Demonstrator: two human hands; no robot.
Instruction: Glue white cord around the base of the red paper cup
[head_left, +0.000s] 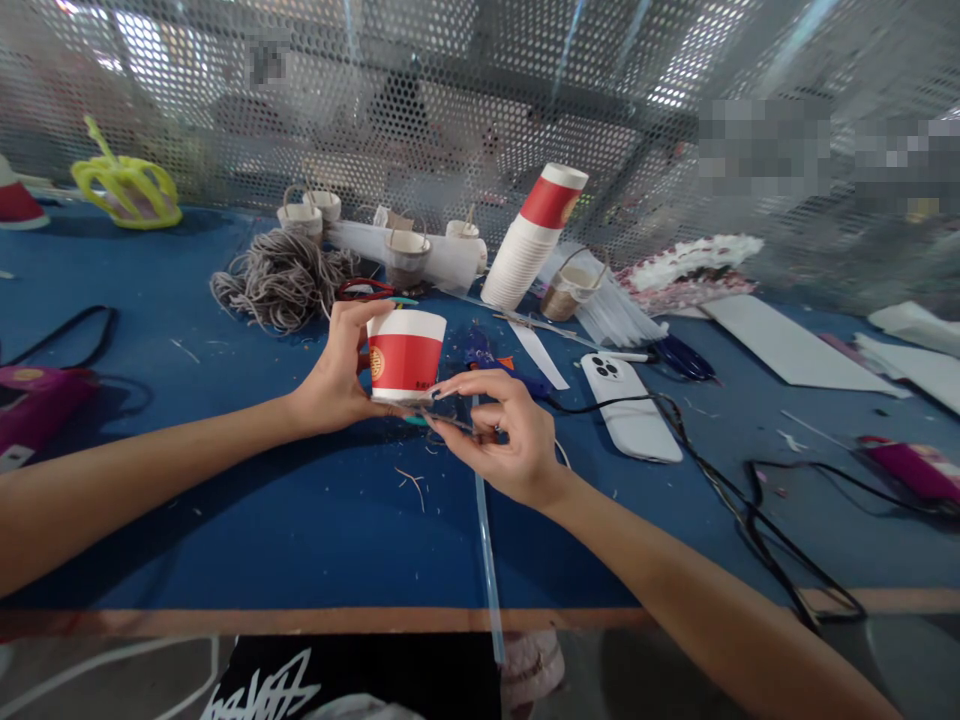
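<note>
A red and white paper cup [406, 352] is held upright just above the table in my left hand [339, 362]. The thumb of that hand is under the base and its fingers are at the rim. My right hand [514, 432] is closed in a pinch at the cup's lower right edge. A thin grey strand, apparently cord, runs by its fingertips along the base, partly hidden by the fingers. Behind the right hand lies a blue glue gun [487, 355], with a clear glue stick [487, 560] stretching toward the table's front edge.
Behind the cup lie a grey cord skein [281, 280] and a leaning stack of paper cups [521, 250]. Small handled baskets [407, 258] stand nearby. A white phone [634, 410] and black cables [705, 470] lie to the right. A yellow basket [127, 185] sits at far left.
</note>
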